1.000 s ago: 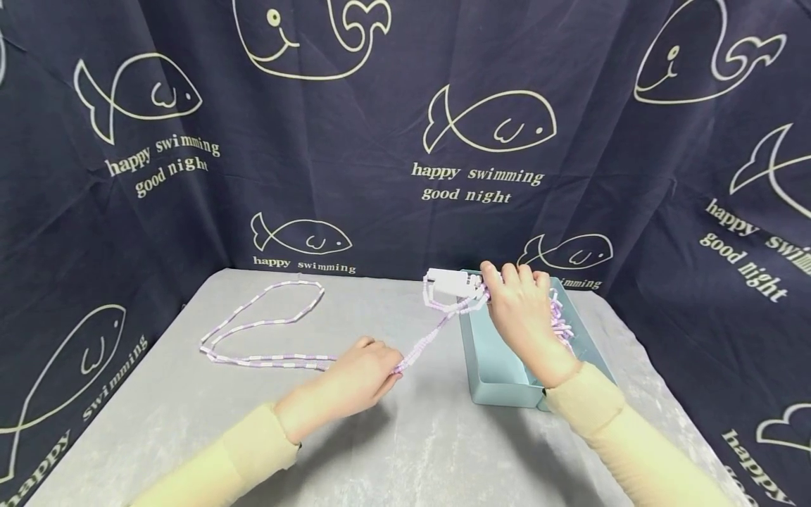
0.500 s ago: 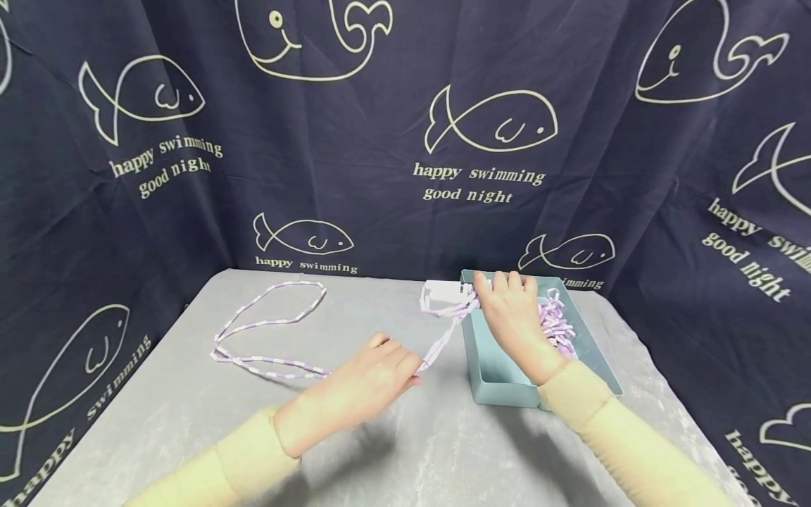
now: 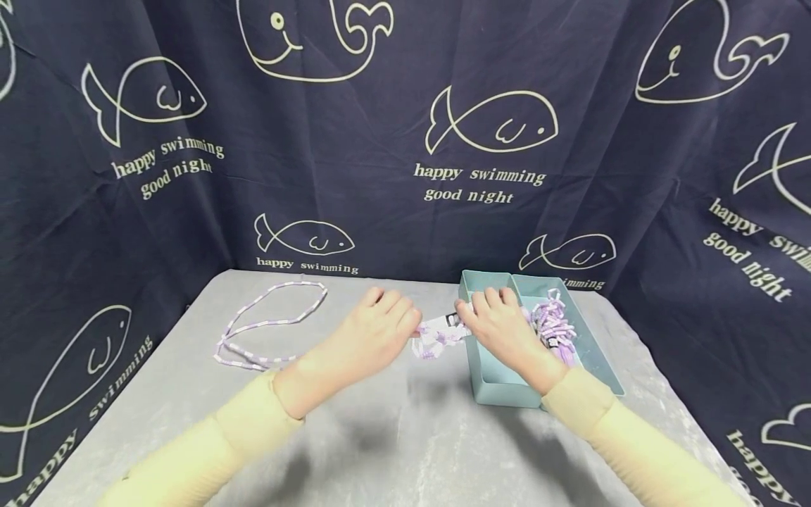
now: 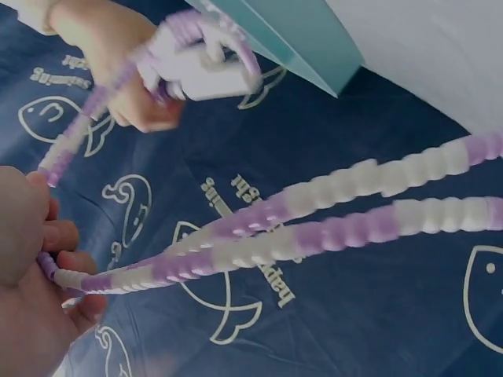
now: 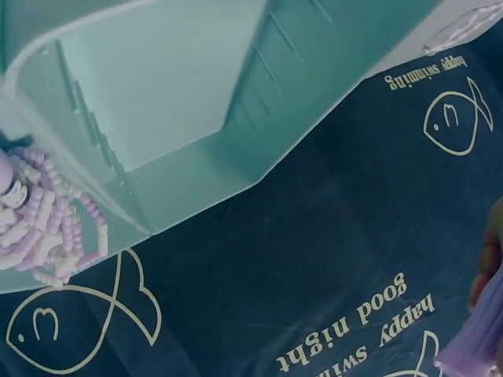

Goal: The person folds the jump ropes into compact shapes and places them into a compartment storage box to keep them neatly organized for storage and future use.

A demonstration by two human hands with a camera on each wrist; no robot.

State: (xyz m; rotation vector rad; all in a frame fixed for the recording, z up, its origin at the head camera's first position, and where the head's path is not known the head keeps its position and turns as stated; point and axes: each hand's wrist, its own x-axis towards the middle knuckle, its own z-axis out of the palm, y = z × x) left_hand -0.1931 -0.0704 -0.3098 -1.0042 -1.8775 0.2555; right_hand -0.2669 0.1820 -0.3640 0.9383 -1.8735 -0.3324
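Observation:
A purple-and-white beaded jump rope (image 4: 346, 232) runs through the curled fingers of my left hand (image 3: 374, 327), raised over the middle of the table. Its long doubled end trails to the left in a loop on the cloth. Close by on the right, my right hand (image 3: 505, 334) holds the gathered part of the rope, with a white piece (image 3: 445, 322) showing between the two hands. In the right wrist view, a smooth purple part (image 5: 478, 338), apparently a handle, sticks out by the fingers. The right palm's grip is hidden.
Under and behind my right hand stands a teal divided bin (image 3: 507, 396). Its right compartment holds a bundle of similar purple-and-white beaded rope (image 3: 552, 324). Grey cloth covers the table (image 3: 418, 443), and a dark blue fish-print curtain (image 3: 393, 176) surrounds it.
My left hand has risen and moved right, carrying rope up to the right hand. The right hand has shifted slightly left and down. The loop on the table has been drawn rightward and shortened.

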